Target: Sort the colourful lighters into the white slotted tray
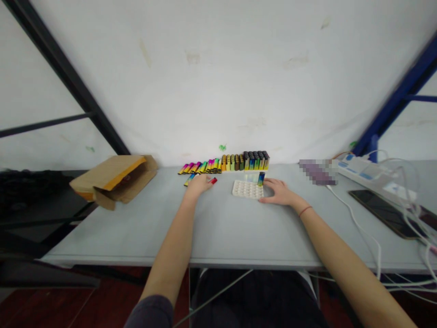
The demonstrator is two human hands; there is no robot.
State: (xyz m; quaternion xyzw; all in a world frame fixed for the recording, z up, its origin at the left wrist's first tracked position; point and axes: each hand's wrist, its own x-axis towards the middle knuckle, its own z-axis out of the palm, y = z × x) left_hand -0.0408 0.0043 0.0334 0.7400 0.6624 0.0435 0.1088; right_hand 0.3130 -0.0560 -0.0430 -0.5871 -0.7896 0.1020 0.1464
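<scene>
- One upright cylinder [261, 179] stands at the back right corner of the pitted white tray [247, 190], which probably keeps such pieces standing.
- Your right hand [279, 191] curves half open at the tray's right end, seemingly steadying it.
- Your left hand [199, 184] bends over a red-ended piece [213, 181]; whether you grip it cannot be told.
- Loose cylinders [195, 167] lie just behind, likely for easy reach.

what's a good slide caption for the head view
Right hand at a white tray with one upright tube at its corner; left hand beside shiny, colorful tubes on a grey table.
</scene>
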